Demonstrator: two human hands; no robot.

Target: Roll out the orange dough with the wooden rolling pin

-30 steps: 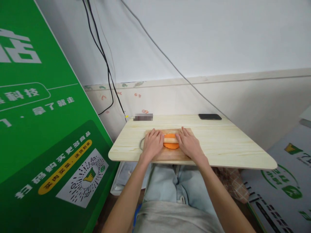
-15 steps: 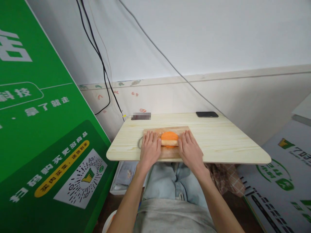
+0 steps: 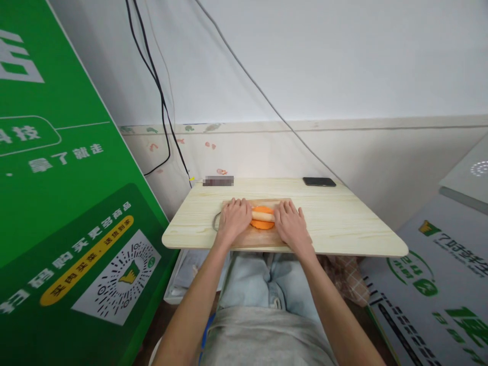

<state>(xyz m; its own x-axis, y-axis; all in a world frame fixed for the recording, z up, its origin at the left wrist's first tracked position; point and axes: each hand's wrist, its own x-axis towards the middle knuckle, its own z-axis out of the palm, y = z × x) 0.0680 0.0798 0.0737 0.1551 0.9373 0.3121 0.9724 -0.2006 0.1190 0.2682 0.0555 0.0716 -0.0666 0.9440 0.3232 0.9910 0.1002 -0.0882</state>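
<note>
A light wooden rolling pin (image 3: 263,216) lies crosswise over a flattened piece of orange dough (image 3: 262,224). Under both is a wooden cutting board (image 3: 259,239), its metal loop handle (image 3: 215,221) sticking out on the left. My left hand (image 3: 235,217) rests over the pin's left end, fingers curved down around it. Over the right end, my right hand (image 3: 291,219) lies the same way, thumb side toward the dough. Both ends of the pin are hidden under my hands. Dough shows on the near and far sides of the pin.
The board lies near the front edge of a pale wooden table (image 3: 354,223). A black phone (image 3: 319,181) and a blurred dark item (image 3: 218,181) lie along the back. A green printed panel (image 3: 95,203) stands left, a white printed box (image 3: 430,254) right. Cables (image 3: 160,91) hang by the wall.
Both hands have pushed the rolling pin away from me, from the dough's near part toward its far part. More dough now shows on the near side. The view has shifted slightly.
</note>
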